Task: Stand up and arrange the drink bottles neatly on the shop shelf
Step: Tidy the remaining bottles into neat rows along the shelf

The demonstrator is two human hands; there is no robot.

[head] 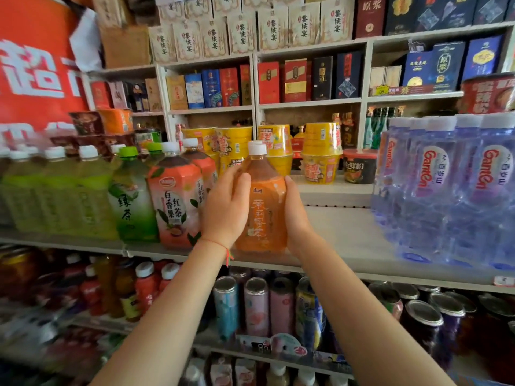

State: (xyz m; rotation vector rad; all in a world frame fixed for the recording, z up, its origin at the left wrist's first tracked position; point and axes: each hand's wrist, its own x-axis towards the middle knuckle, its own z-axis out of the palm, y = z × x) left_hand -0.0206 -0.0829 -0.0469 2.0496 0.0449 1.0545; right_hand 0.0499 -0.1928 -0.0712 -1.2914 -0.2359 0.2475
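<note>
— Both forearms reach up from below; what do they hold?
— Left hand (226,207) and right hand (296,215) curl round an orange tea bottle (263,207), one on each side.
— Where is it?
— Upright at the front edge of the shelf (348,240), just right of the passion-fruit tea bottle (175,201). Wrapped water bottles (451,190) stand well to the right, yellow noodle cups (320,151) behind.

Light was bright, even, soft — no hard shadows. Orange tea bottle (262,201) sat sharp at centre; left of it red banner (36,65) blurred, right of it water bottles (446,190) smeared — wide-angle bend w/ edges.
</note>
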